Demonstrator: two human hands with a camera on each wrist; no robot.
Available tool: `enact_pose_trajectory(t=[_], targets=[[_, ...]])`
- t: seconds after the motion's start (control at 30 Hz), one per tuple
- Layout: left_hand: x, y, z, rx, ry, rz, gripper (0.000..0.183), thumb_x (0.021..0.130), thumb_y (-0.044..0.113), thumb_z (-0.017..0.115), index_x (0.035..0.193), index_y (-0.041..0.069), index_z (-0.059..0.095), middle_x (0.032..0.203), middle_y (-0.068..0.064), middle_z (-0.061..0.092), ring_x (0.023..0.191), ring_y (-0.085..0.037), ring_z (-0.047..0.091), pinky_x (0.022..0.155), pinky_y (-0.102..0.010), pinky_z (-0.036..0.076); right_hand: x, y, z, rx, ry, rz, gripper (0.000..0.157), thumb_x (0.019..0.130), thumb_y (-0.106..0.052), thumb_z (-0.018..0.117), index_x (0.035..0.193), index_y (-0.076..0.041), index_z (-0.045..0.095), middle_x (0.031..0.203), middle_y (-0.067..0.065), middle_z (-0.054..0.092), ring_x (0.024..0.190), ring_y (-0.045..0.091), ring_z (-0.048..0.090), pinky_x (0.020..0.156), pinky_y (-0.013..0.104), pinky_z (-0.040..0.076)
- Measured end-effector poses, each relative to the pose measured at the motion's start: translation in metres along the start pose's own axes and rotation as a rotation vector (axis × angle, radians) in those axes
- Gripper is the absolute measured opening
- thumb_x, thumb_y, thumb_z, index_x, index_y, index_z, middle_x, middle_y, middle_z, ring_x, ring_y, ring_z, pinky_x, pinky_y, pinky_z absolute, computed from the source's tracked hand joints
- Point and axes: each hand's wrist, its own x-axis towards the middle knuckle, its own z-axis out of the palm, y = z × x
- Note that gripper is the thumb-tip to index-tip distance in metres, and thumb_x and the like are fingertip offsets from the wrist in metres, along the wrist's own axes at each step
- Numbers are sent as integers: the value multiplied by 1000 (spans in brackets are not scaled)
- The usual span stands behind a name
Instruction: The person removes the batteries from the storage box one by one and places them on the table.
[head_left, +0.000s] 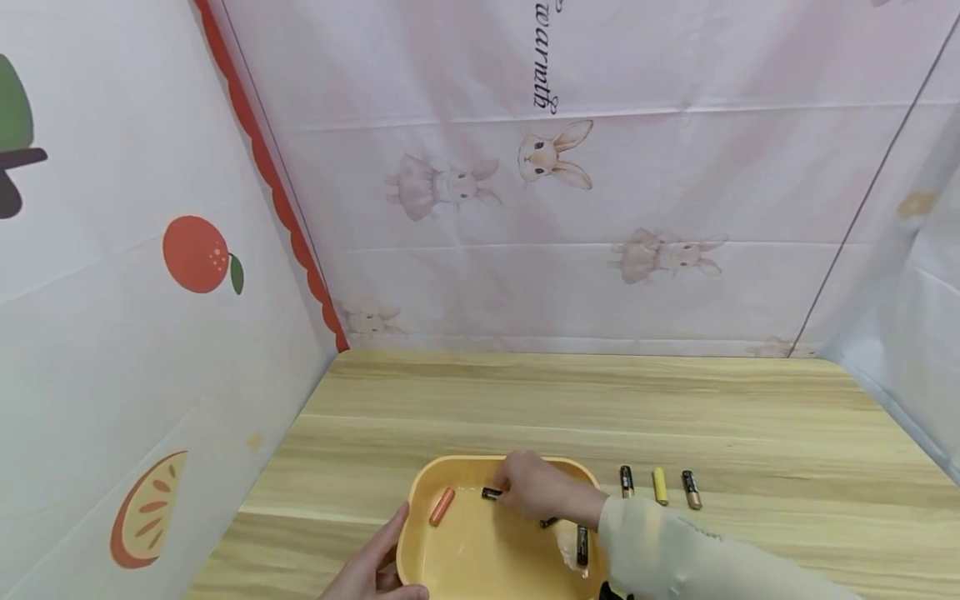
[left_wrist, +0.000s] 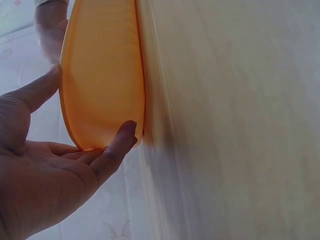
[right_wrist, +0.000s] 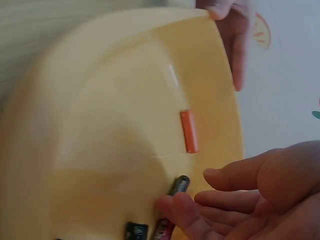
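A yellow plastic tray [head_left: 465, 567] sits at the near edge of the table. My left hand [head_left: 375, 562] holds its left side, with thumb and fingers spread along the outer wall [left_wrist: 102, 75]. Inside the tray, my right hand [head_left: 534, 487] reaches to the far side. One of its fingertips touches a dark battery [right_wrist: 179, 185], while the thumb stays apart from it. An orange battery [head_left: 442, 507] lies left of that hand. Another black battery [head_left: 582, 546] lies at the tray's right beside a clear plastic piece [head_left: 566, 546]; one more [head_left: 549, 522] is partly hidden under the wrist.
Right of the tray, a yellow battery [head_left: 660, 486] lies between two black-and-gold batteries [head_left: 627, 482] [head_left: 692, 489] on the wooden table [head_left: 600, 400]. Printed cloth walls [head_left: 480, 292] stand behind and at both sides. The right sleeve [head_left: 675, 550] covers the tray's near right corner.
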Motion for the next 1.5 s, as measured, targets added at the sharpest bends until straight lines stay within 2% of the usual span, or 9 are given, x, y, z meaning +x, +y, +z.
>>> enact_pose_trajectory(t=[0.13, 0.23, 0.37, 0.5, 0.63, 0.77, 0.9, 1.1, 1.5], targets=[[1, 0, 1, 1, 0, 3, 112, 92, 10, 81, 156, -12, -8, 147, -54, 24, 119, -55, 58, 87, -44, 61, -1, 4, 8, -47, 27, 9, 40, 84, 14, 66, 54, -5, 49, 51, -12, 24, 46, 3, 22, 45, 17, 16], [1, 0, 1, 4, 5, 2, 112, 91, 9, 81, 156, -12, -8, 147, -54, 23, 119, -55, 58, 87, -44, 61, 0, 6, 17, -66, 51, 59, 39, 82, 13, 67, 51, -6, 54, 47, -14, 25, 43, 1, 24, 41, 15, 16], [1, 0, 1, 1, 15, -14, 113, 91, 8, 81, 157, -12, -8, 147, -54, 23, 118, -55, 59, 87, -44, 61, 3, 8, 29, -165, 98, 95, 49, 76, 12, 65, 49, -18, 37, 48, -13, 25, 43, 3, 24, 39, 17, 18], [1, 0, 2, -23, 21, -36, 114, 90, 8, 82, 157, -11, -9, 147, -54, 25, 120, -54, 58, 87, -47, 61, 2, 7, 35, -272, 114, 96, 49, 73, 12, 65, 52, -20, 33, 52, -10, 30, 46, 5, 29, 39, 20, 24], [1, -1, 2, -50, 30, -57, 114, 90, 6, 81, 157, -10, -10, 145, -54, 29, 120, -53, 59, 88, -49, 61, 0, 6, 30, -178, 71, 85, 53, 73, 14, 65, 49, -19, 31, 47, -13, 22, 43, 2, 22, 39, 17, 16], [-1, -3, 2, -80, 42, -85, 114, 90, 2, 81, 158, -8, -11, 142, -54, 31, 116, -49, 61, 88, -50, 61, -6, -1, 14, -35, 55, 57, 45, 81, 10, 68, 48, -14, 47, 45, -15, 28, 42, 1, 24, 41, 16, 16], [0, -3, 2, -74, 44, -68, 114, 89, 2, 81, 158, -9, -10, 143, -54, 30, 117, -48, 61, 88, -49, 61, -13, -13, -10, 81, 67, 54, 21, 88, 2, 73, 69, -6, 69, 57, -10, 55, 49, 5, 48, 42, 16, 37], [0, -4, 1, -70, 25, -22, 113, 90, 3, 80, 157, -10, -10, 143, -54, 29, 117, -49, 60, 87, -48, 61, -29, -22, -49, 198, 125, 38, 3, 93, -4, 73, 90, -2, 74, 76, -1, 68, 61, 17, 63, 53, 26, 56], [1, -1, -1, -22, 0, 2, 113, 90, 7, 81, 157, -12, -8, 148, -54, 21, 117, -53, 60, 86, -44, 62, -69, -24, -109, 246, 217, 110, 20, 100, -20, 70, 109, -2, 71, 81, 4, 66, 71, 20, 62, 56, 29, 56]])
